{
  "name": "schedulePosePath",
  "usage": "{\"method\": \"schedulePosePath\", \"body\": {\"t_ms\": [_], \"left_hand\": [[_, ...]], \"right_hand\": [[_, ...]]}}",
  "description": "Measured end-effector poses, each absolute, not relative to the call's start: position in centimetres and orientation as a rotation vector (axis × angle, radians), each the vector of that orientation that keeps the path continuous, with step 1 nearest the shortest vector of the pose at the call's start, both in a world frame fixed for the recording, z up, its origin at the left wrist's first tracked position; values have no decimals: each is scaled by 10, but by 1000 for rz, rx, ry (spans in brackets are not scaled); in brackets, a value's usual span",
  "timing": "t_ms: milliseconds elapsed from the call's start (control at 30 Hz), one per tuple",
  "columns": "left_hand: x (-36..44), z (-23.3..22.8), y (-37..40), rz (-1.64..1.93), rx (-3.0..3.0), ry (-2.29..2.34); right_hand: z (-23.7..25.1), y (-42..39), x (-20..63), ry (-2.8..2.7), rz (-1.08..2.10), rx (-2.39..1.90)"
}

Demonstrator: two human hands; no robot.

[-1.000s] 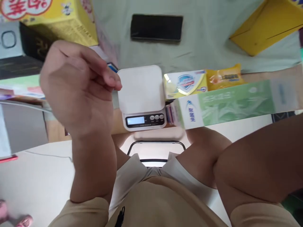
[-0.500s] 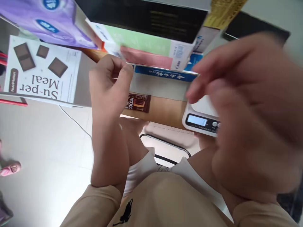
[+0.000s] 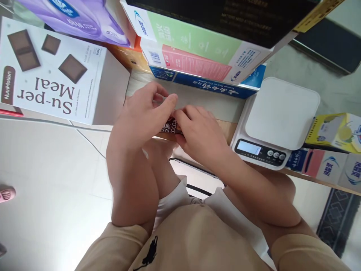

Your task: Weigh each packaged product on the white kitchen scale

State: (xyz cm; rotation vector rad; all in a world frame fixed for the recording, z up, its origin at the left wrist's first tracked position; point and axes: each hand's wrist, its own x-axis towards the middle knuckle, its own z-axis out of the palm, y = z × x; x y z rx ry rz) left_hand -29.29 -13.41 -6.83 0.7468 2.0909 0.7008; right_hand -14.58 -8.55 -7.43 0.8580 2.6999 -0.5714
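Observation:
A small dark brown cocoa snack packet (image 3: 168, 126) lies near the table's front edge, partly covered by both hands. My right hand (image 3: 199, 126) has its fingers closed over the packet's right end. Just to the left, my left hand (image 3: 146, 109) is curled, its thumb and fingers close together above the packet. Whatever sits between those fingertips, if anything, is hidden. Beyond the hands lies a blue toothpaste box (image 3: 208, 87), under pink and green boxes. A white kitchen scale (image 3: 282, 113) with a lit display stands right of my right hand.
A white Su-per Meal box (image 3: 50, 75) stands at the left, with a purple packet (image 3: 84, 22) behind it. A black box (image 3: 225, 19) tops the stack at the back. A dark phone-like slab (image 3: 332, 45) and a yellow carton (image 3: 327, 130) are at the right.
My right hand has moved left and down from above the scale onto the cocoa packet. My left hand has shifted slightly right and down, beside it. The view has turned a little.

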Motion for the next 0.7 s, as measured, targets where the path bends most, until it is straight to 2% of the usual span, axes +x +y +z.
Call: {"method": "schedulePosePath", "body": {"t_ms": [100, 267, 333, 467, 700], "left_hand": [[-289, -66, -134, 795, 770, 2010], [-268, -64, -126, 1472, 867, 1791], [-254, -62, -119, 1613, 867, 1718], [-225, -55, -104, 1658, 985, 1537], [-189, -43, -79, 1633, 1105, 1427]], "right_hand": [[-59, -85, -138, 2762, -546, 888], [1, -64, -97, 2827, -588, 1075], [24, -52, -75, 2793, -549, 1277], [46, -36, -43, 2552, -399, 1634], [30, -34, -34, 2450, -457, 1694]]}}
